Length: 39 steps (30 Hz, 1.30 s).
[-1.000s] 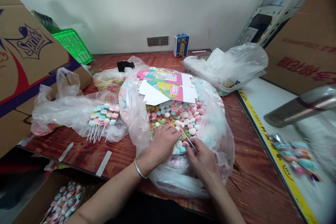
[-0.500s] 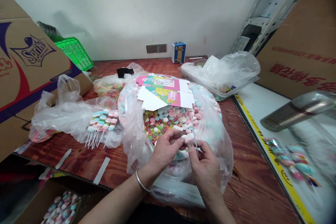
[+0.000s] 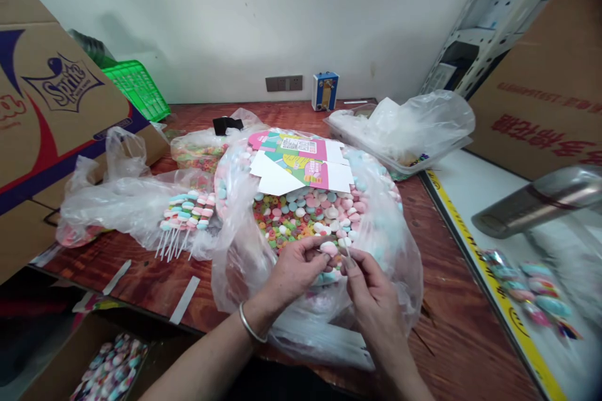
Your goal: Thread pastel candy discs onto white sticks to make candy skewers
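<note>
My left hand (image 3: 297, 268) pinches a pale pink and white marshmallow (image 3: 328, 249) between thumb and fingers. Close beside it, my right hand (image 3: 369, 279) is closed on a thin white stick (image 3: 345, 244). Whether the stick touches the marshmallow I cannot tell. Both hands are over the near part of a large plastic bag (image 3: 395, 244) opened around loose candy. Small coloured ring candies (image 3: 277, 219) lie on the left there, and pink, white and blue marshmallows (image 3: 345, 203) on the right. A flattened printed carton (image 3: 301, 160) rests across the far part of the candy.
Finished marshmallow skewers (image 3: 188, 210) lie on a plastic bag to the left. A cardboard box (image 3: 56, 106) and green basket (image 3: 138, 91) stand behind. On the right are a plastic tub (image 3: 404, 156) and a steel flask (image 3: 536, 200). Below the table edge, a box holds wrapped candy (image 3: 110, 366).
My left hand has come up from the candy with a marshmallow and now holds it near the stick. My right hand has kept the stick, which now stands more upright.
</note>
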Motion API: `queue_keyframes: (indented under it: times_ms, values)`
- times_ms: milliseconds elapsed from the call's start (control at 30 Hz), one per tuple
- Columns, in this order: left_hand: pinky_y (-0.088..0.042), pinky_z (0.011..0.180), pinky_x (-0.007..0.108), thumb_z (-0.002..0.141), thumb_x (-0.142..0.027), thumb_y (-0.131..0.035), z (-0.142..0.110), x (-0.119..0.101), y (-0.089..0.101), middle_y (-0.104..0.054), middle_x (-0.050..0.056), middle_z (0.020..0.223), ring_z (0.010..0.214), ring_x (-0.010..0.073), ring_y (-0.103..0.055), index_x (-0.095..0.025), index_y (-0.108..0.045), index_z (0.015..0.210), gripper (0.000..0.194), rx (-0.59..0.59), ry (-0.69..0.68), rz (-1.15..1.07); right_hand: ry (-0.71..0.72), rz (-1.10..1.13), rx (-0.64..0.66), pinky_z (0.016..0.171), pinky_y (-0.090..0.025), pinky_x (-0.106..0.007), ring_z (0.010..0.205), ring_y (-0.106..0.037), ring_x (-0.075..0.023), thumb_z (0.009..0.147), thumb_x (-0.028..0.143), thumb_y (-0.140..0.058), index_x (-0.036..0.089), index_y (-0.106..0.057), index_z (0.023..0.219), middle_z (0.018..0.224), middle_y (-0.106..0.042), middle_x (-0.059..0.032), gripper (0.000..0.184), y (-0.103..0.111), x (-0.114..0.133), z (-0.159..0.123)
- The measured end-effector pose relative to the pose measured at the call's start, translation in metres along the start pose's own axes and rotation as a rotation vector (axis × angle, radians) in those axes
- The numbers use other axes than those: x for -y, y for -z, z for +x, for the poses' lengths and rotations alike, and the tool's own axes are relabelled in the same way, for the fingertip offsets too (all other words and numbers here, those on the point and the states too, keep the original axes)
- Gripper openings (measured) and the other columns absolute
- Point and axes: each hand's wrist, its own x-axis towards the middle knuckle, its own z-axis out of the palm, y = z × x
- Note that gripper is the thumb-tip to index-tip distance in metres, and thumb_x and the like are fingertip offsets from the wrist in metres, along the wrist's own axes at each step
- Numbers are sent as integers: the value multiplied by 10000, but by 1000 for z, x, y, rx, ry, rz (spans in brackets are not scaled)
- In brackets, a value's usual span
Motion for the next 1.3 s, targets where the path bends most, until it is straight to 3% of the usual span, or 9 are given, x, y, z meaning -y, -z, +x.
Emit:
queue_keyframes:
  times_ms: [67, 167, 300, 600, 833, 1300]
  values:
    - [-547, 685, 220, 754, -270, -718, 3, -1, 3, -737, 48, 813, 683, 120, -679, -140, -688, 1103, 373, -109, 19, -27, 155, -243, -24, 663, -482, -262, 779, -653, -176, 926, 364, -449, 188, -640, 1010, 860, -690, -42, 273, 9, -3, -8]
    - [-556, 696, 221, 734, -220, -720, 7, -4, 8, -741, 54, 838, 720, 126, -689, -136, -684, 1067, 345, -226, 14, -74, 403, -511, -54, 689, -462, -260, 777, -653, -170, 941, 315, -418, 178, -625, 1018, 870, -682, -48, 259, 20, -6, -22]
    - [-565, 711, 232, 740, -192, -700, 9, -5, 11, -733, 38, 830, 724, 122, -685, -145, -685, 1058, 322, -274, -37, -94, 533, -682, -58, 616, -430, -247, 725, -650, -152, 958, 278, -399, 185, -595, 1056, 825, -666, -30, 238, 26, -2, -33]
    - [-556, 700, 211, 772, -191, -668, 4, -4, 12, -724, 32, 838, 727, 113, -681, -150, -669, 1113, 343, -252, -67, -31, 516, -683, -50, 569, -421, -260, 689, -636, -161, 954, 261, -386, 197, -584, 1048, 806, -649, -29, 229, 19, 0, -33]
    - [-543, 661, 209, 772, -244, -690, 4, 0, 14, -723, 39, 815, 706, 123, -686, -159, -665, 1115, 354, -237, -47, -65, 454, -437, -77, 759, -484, -273, 859, -611, -165, 934, 293, -468, 211, -624, 1052, 960, -592, -61, 212, 22, -3, -26]
    - [-540, 669, 206, 779, -239, -680, 1, -7, 10, -718, 40, 869, 699, 108, -664, -159, -669, 1110, 341, -261, -95, -48, 487, -527, -26, 759, -480, -276, 840, -615, -171, 958, 282, -419, 208, -585, 1065, 917, -618, -55, 211, 16, -3, -30]
